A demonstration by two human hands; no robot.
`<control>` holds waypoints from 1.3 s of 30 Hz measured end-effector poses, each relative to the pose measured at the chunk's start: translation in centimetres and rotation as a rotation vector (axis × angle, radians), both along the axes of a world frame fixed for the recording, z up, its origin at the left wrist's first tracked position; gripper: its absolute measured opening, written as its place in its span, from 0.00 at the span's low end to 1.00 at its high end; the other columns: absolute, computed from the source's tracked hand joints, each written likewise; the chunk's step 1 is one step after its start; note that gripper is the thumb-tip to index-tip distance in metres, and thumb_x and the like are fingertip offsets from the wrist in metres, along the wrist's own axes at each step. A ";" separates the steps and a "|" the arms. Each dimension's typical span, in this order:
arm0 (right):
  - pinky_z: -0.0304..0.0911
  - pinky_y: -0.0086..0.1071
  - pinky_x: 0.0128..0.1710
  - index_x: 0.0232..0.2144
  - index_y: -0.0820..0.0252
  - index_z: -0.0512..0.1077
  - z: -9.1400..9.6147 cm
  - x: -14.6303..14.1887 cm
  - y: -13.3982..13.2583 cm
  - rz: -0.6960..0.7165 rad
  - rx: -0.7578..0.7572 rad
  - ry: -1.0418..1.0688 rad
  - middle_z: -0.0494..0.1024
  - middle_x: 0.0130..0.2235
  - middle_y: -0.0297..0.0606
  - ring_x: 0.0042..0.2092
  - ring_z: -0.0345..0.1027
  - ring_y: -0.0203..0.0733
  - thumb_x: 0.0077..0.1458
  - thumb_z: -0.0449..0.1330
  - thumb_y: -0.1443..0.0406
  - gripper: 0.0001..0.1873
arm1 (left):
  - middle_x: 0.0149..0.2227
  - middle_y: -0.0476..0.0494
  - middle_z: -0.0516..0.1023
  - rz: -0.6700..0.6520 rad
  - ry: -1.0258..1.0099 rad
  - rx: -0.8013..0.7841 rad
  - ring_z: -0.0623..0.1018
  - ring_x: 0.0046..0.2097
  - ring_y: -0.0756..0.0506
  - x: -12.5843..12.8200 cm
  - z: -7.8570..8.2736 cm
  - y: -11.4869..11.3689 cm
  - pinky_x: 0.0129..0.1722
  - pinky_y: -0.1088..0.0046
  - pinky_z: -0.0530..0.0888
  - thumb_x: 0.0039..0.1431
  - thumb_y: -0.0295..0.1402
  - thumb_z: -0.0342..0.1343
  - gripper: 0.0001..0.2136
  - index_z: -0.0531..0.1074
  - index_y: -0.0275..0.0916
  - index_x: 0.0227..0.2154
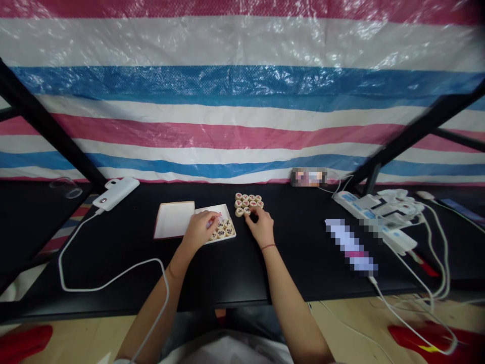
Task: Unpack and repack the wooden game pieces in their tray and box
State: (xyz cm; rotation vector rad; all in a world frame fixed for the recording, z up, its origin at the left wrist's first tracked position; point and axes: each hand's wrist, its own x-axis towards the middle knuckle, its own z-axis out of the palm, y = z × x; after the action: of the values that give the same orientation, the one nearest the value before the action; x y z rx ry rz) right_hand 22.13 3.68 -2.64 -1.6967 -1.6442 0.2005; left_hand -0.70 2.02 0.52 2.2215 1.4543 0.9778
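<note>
Left hand (199,232), right hand (262,228), pinching xiangqi pieces (246,203)

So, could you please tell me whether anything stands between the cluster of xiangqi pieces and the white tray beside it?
Nothing visible does: only a narrow strip of black table separates the xiangqi pieces from the white tray; the left hand is over the tray itself.

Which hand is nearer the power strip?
The right hand, left of the power strip, touching the round game pieces. The left hand is farther left, over the white tray.
</note>
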 end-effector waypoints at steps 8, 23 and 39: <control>0.63 0.32 0.38 0.41 0.58 0.74 2.3 -2.5 -1.6 0.294 0.082 0.104 0.78 0.33 0.37 0.33 0.70 0.40 0.61 0.51 0.58 0.15 | 0.34 0.42 0.79 0.152 0.296 0.030 0.75 0.42 0.42 1.0 0.2 -0.3 0.44 0.65 0.65 0.63 0.35 0.50 0.11 0.77 0.40 0.33; 0.64 0.33 0.42 0.44 0.58 0.73 2.0 -4.1 -1.9 0.413 0.060 0.035 0.78 0.34 0.39 0.37 0.71 0.42 0.64 0.48 0.58 0.17 | 0.35 0.46 0.79 0.096 0.098 0.002 0.77 0.39 0.44 1.3 0.5 -0.8 0.44 0.65 0.67 0.59 0.34 0.53 0.04 0.72 0.42 0.34; 0.63 0.36 0.38 0.39 0.62 0.73 1.7 -1.3 -1.2 -0.019 0.158 0.183 0.75 0.32 0.40 0.33 0.66 0.42 0.54 0.56 0.55 0.18 | 0.42 0.42 0.77 0.276 -0.815 -0.176 0.80 0.38 0.48 1.6 -0.4 0.0 0.40 0.71 0.77 0.59 0.42 0.55 0.14 0.68 0.39 0.43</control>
State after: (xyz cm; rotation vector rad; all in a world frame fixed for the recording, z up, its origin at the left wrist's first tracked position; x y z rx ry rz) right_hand 20.88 2.48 -0.96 -1.5284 -1.4696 0.2046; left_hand 0.85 2.07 0.13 1.2524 1.3675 1.5266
